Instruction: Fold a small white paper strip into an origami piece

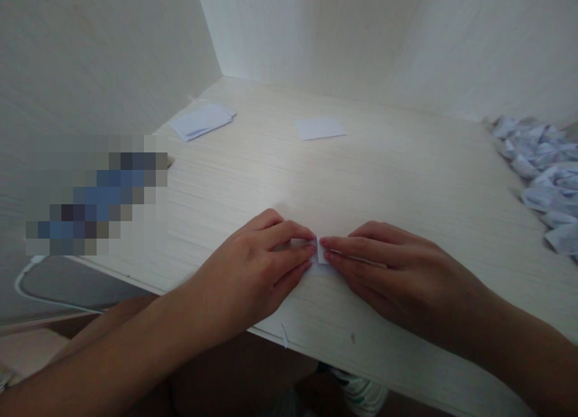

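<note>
tabletop (361, 182): pale, smooth wood-grain | folded-paper heap (542, 176): white, well beyond the right hand (383, 272) | left hand (257, 266) and right hand: fingers nearly straight, tips almost meeting, pressing down, gripping nothing | small folded paper (321, 257): white, creased, flat under both hands' fingertips

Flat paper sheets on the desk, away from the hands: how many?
2. The left sheet lies at the far back left and may be a stack hiding more. The centre sheet lies at the far back, centre. The folded piece at the front edge is excluded.
</note>
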Action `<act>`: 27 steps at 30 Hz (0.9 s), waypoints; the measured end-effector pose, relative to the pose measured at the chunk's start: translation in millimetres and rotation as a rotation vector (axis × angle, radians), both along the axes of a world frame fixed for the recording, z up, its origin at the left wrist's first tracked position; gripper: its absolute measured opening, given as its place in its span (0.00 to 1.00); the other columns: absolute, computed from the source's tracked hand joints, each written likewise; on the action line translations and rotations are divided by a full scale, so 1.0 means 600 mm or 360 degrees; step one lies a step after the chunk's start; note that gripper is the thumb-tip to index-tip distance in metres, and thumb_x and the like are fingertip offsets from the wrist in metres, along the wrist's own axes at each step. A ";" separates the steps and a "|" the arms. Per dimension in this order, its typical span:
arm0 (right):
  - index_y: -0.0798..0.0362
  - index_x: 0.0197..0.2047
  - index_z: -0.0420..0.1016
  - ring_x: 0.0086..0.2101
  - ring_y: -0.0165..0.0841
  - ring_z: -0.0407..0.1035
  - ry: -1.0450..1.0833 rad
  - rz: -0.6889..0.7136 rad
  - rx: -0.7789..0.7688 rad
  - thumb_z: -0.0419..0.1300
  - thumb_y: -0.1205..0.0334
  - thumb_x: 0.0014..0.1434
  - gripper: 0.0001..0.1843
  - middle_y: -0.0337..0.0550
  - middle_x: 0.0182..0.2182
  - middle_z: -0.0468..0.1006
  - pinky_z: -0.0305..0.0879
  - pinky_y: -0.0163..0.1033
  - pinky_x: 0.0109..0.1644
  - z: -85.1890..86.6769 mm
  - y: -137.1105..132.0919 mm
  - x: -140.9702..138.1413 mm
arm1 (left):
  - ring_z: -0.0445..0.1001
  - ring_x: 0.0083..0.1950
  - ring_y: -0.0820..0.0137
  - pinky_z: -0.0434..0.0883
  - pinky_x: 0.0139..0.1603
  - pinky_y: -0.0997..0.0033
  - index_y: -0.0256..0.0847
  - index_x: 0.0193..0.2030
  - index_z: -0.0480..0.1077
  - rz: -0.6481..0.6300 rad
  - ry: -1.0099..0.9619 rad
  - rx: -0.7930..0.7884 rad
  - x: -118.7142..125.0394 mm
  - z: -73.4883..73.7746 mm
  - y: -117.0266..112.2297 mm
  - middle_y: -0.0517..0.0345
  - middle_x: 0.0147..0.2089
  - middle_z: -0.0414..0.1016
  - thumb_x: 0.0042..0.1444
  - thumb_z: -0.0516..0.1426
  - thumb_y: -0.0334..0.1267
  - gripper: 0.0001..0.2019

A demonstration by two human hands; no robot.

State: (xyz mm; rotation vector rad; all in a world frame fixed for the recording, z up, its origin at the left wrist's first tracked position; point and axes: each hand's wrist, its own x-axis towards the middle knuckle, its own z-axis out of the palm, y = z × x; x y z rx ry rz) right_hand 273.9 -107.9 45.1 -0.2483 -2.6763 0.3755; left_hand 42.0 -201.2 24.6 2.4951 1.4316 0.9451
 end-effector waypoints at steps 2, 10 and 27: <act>0.61 0.48 0.82 0.39 0.37 0.76 -0.0007 0.0024 0.0052 0.57 0.72 0.75 0.11 0.49 0.46 0.86 0.80 0.41 0.41 0.000 -0.001 -0.001 | 0.77 0.48 0.64 0.80 0.51 0.63 0.35 0.47 0.83 -0.0002 -0.0001 0.0001 0.001 0.001 -0.003 0.51 0.52 0.86 0.71 0.61 0.29 0.07; 0.64 0.51 0.82 0.41 0.41 0.76 -0.0088 0.0016 0.0088 0.56 0.71 0.74 0.12 0.53 0.50 0.85 0.81 0.47 0.43 -0.004 -0.008 0.003 | 0.78 0.47 0.64 0.79 0.52 0.63 0.31 0.49 0.82 -0.0056 0.0088 -0.0058 0.012 0.013 -0.011 0.46 0.53 0.85 0.71 0.59 0.27 0.08; 0.57 0.45 0.83 0.28 0.29 0.72 0.0051 -0.0503 -0.0559 0.65 0.69 0.65 0.07 0.40 0.31 0.81 0.65 0.35 0.31 -0.010 -0.011 -0.011 | 0.81 0.44 0.59 0.82 0.47 0.57 0.35 0.46 0.80 0.0283 -0.0037 -0.0034 0.034 0.007 -0.011 0.50 0.44 0.86 0.65 0.59 0.25 0.08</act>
